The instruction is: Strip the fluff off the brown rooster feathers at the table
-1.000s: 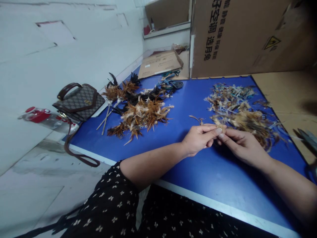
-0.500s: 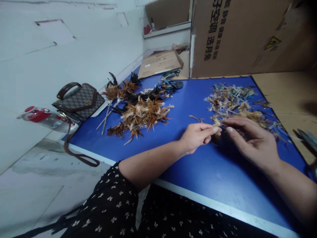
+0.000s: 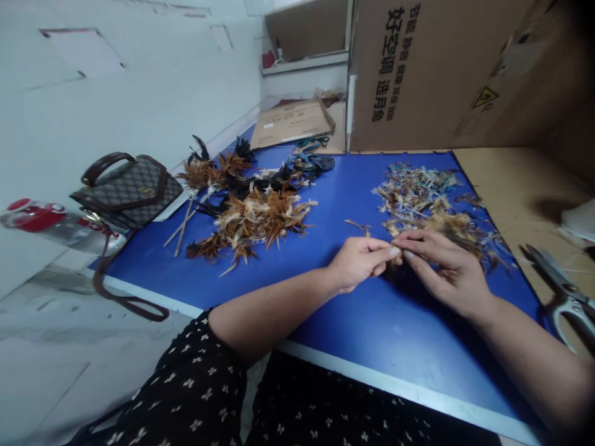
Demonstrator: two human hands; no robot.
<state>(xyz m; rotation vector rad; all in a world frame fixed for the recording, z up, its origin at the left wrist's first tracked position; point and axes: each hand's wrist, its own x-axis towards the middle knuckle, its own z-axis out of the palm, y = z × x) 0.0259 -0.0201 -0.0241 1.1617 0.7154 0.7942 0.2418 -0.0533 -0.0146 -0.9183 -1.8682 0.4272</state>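
Note:
Over the blue table (image 3: 325, 322), my left hand (image 3: 365, 261) pinches a small tan feather (image 3: 395, 261) that is partly hidden by the fingers. My right hand (image 3: 446, 267) meets it fingertip to fingertip, its thumb and fingers pinched together; what they grip is too small to make out. Just behind the hands lies a loose heap of feather scraps (image 3: 416, 195), pale, brown and bluish. Brown and black feather bunches (image 3: 264, 217) are spread on the left half of the table.
Scissors (image 3: 558, 288) lie on cardboard at the right. A handbag (image 3: 139, 189) and a red-capped bottle (image 3: 69, 226) are at the left edge. A large cardboard box (image 3: 437, 74) stands behind, beside flat cardboard (image 3: 292, 121). Two thin sticks (image 3: 183, 226) lie near the bag.
My right hand has moved in to my left, and its fingers have closed at the left fingertips. The view has shifted, showing more of the scissors at the right.

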